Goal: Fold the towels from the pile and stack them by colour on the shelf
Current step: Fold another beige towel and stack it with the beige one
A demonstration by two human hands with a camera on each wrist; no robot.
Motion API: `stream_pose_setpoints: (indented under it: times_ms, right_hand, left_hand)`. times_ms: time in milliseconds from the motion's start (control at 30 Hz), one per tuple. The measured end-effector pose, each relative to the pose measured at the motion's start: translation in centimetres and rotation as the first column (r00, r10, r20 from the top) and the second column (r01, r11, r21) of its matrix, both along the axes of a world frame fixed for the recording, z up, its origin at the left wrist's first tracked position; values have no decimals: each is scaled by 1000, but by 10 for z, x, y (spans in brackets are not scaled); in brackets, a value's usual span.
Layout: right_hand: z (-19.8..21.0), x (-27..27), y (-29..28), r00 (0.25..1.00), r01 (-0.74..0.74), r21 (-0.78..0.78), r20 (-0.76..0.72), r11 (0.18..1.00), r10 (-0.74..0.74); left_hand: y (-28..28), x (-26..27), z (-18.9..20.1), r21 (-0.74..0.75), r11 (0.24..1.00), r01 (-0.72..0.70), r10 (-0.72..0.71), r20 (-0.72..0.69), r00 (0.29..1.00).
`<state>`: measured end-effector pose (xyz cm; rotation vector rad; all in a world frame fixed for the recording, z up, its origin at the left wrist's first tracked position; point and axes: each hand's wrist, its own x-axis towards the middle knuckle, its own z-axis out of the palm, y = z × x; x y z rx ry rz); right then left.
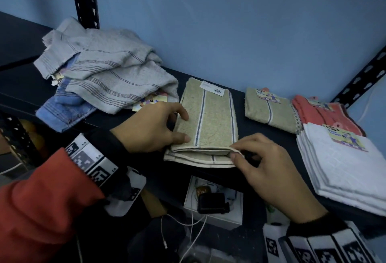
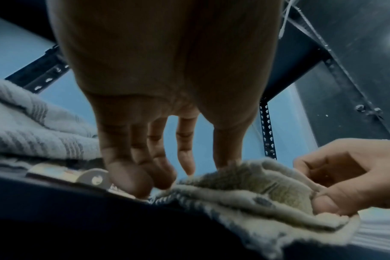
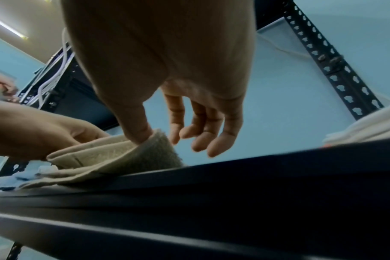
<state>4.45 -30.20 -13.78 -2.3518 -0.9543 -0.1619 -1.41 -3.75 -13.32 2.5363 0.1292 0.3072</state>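
On the shelf, mid-front: beige towel point(image 1: 206, 120), folded lengthwise into a long strip, near end stepped over the front edge of the shelf point(image 1: 269, 135).
Left hand point(image 1: 148, 129): fingers and thumb bent round the left long edge of the beige towel, clamped on the layers; judged a hold to keep the fold from sliding open.
Right hand point(image 1: 269, 170): thumb and forefinger pinching the near right corner of the top layer, other fingers loose and off the cloth; corner lifted slightly, seen plainly in the right wrist view.
Reason for grip: probably squaring the near edges, top layer sitting short of the lower one; could equally be the start of a cross fold, cannot tell which.
Pile point(image 1: 100, 74): grey striped towel heaped over blue ones, back left of the shelf, unfolded; card labels poking out beneath.
Beige stack point(image 1: 271, 110): one folded towel just right of the one in hand, same colour, likely its destination.
Red stack point(image 1: 321, 114): folded, right of the beige one, far end partly under the white.
White stack point(image 1: 344, 168): several folded, front right, overhanging the shelf edge.
Progress: three colours begun; grey and blue untouched.
Risk: overhanging end liable to drag off if released unevenly.
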Motion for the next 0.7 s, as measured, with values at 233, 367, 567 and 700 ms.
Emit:
stream_pose_setpoints:
  times_ms: [233, 367, 567, 700]
  right_hand:
    - [-1, -8, 7, 987, 147, -75, -50, 986, -151]
    - [1, -11, 7, 989, 121, -117, -73, 986, -131]
    - [4, -14, 8, 990, 115, -136, -69, 984, -125]
    - [7, -17, 10, 989, 120, -142, -72, 983, -131]
  left_hand:
    - [-2, -8, 1, 116, 993, -27, 38, -96, 995]
    - [-2, -8, 2, 88, 996, 2, 8, -107, 994]
    - [-4, -11, 4, 110, 994, -18, 29, -99, 995]
    - [-6, -17, 2, 65, 996, -56, 65, -148, 987]
